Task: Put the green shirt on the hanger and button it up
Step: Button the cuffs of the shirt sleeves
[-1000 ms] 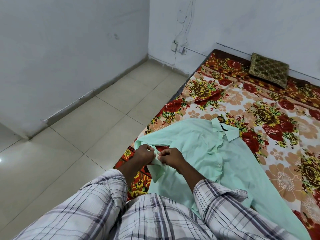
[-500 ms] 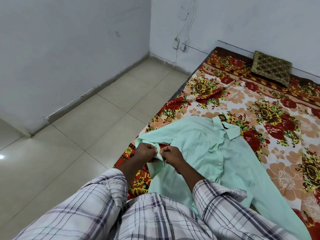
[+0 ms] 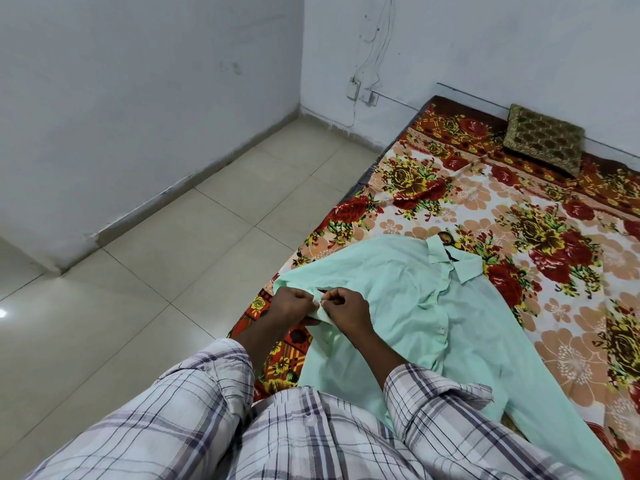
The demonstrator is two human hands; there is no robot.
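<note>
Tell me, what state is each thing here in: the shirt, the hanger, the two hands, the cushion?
green shirt, lying front up on the floral bedspread, one sleeve's cuff lifted.
hanger, apparently inside the shirt; only its hook shows past the collar.
left hand, pinching the cuff.
right hand, pinching the same cuff.
cushion, lying flat on the bedspread by the far wall.

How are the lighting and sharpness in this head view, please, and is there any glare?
Head view: soft, even light without hard shadows; a small glare spot on the floor tiles at the left edge; the green shirt, left hand and right hand look sharp.
</note>
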